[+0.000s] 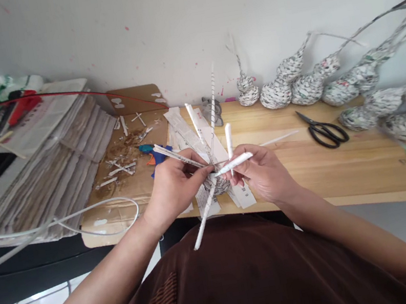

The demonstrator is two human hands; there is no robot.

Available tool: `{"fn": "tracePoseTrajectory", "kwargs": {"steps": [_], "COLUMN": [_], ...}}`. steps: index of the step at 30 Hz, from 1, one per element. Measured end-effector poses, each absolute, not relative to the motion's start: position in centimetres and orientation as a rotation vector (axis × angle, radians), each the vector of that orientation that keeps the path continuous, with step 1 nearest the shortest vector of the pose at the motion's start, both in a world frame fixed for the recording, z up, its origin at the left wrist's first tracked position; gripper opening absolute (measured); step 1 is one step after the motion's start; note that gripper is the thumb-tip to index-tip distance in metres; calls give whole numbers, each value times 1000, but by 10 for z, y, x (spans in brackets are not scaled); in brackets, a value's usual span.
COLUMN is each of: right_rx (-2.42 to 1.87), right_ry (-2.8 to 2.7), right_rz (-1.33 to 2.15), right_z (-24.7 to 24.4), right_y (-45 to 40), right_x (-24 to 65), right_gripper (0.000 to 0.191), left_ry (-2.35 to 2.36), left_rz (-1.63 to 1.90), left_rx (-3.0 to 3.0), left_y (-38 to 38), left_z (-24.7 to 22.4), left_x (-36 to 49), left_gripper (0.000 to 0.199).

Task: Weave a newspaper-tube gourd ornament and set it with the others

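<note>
Between my hands is a small woven newspaper piece [221, 184] with several rolled paper sticks fanning out from it. My left hand [177, 182] pinches it where the sticks cross, thumb and fingers pressed together. My right hand [258, 171] is closed around rolled paper sticks on the other side; one white paper stick [239, 161] lies across its fingers. A further paper stick [205, 214] points down toward my body. Flat newspaper strips [247, 197] lie on the table underneath. My fingers hide part of the weave.
Black scissors [324, 132] lie on the wooden table [293, 178] at the right. Several woven paper gourds [274, 93] line the wall. Left stand a tall newspaper stack [81, 146], a blue glue gun [159, 156], paper scraps [122, 166] and a white cable [117, 200].
</note>
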State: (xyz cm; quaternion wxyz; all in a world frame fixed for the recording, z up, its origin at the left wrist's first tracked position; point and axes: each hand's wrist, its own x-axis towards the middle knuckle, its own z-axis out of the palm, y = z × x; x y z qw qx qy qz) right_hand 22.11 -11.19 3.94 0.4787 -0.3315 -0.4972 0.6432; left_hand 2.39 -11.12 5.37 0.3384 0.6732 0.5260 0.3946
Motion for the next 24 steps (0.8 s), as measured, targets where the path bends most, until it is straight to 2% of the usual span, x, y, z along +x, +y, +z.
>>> {"fn": "tracePoseTrajectory", "kwargs": {"steps": [3, 10, 12, 18, 24], "right_rx": [-906, -963, -930, -876, -864], "right_ry": [-1225, -1258, -1278, -1353, -1317], "right_rz": [1547, 1541, 1471, 1179, 1317], "right_z": [36, 44, 49, 63, 61], "right_y": [-112, -118, -120, -119, -119], "right_x": [224, 229, 230, 233, 234], "right_gripper": [41, 31, 25, 26, 45], "left_ry": [1370, 1386, 1393, 1399, 1398], "left_rz": [1033, 1026, 1018, 998, 1009], "left_rx": [1763, 1772, 1774, 1803, 1815], "left_y": [-111, -112, -112, -114, -115], "left_z": [54, 55, 55, 57, 57], "left_x": [25, 27, 28, 29, 29], "left_gripper": [14, 14, 14, 15, 15]}}
